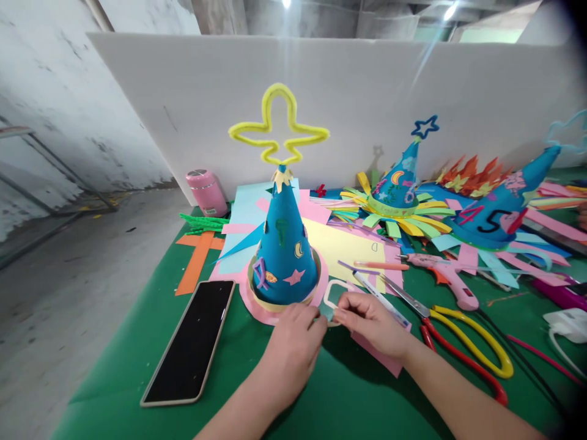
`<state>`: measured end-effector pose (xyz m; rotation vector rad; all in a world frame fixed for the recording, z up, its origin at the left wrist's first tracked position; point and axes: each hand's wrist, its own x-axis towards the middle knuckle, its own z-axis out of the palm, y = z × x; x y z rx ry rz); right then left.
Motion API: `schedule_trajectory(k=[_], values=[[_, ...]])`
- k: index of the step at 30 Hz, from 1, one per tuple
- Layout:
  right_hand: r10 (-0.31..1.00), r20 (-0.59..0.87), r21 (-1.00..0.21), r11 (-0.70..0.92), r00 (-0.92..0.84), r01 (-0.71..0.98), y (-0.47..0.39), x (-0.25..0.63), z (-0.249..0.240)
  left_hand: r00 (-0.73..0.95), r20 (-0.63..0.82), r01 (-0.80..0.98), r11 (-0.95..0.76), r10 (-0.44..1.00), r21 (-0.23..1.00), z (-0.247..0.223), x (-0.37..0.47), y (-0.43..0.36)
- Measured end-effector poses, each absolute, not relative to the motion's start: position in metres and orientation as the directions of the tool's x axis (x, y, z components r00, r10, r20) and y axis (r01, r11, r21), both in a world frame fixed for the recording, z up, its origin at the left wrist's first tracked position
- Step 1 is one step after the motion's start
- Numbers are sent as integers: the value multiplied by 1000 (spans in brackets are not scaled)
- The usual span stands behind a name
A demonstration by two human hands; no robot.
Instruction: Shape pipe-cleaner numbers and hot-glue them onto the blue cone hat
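Note:
A blue paper cone hat [283, 244] with a pink brim stands upright in the middle, bearing small coloured cutouts and a yellow fuzzy wire shape [279, 125] on its tip. My right hand [371, 321] pinches a pale, loop-shaped piece [331, 293] between thumb and fingers, just right of the brim. Close beside it, my left hand [298, 342] has its fingers bent together in front of the hat; whatever its fingertips grip is hidden. A bit of light blue-green shows between the two hands.
A black-screened phone [190, 342] lies at left, a pink bottle [206, 192] behind it. Scissors [458, 342] and a pink glue gun [444, 272] lie at right. Two decorated hats [398, 183] [499, 208] stand behind, with paper strips around.

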<state>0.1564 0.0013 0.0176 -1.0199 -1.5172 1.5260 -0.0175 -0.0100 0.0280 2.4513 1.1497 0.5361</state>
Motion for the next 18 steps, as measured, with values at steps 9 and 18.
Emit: schedule_trajectory(k=[9, 18], values=[[867, -114, -977, -185, -485, -102, 2, 158, 19, 536, 81, 371, -321, 840, 871, 28, -10, -16], [832, -65, -996, -92, -551, -21, 5, 166, 20, 531, -133, 314, -49, 837, 948, 34, -9, -16]])
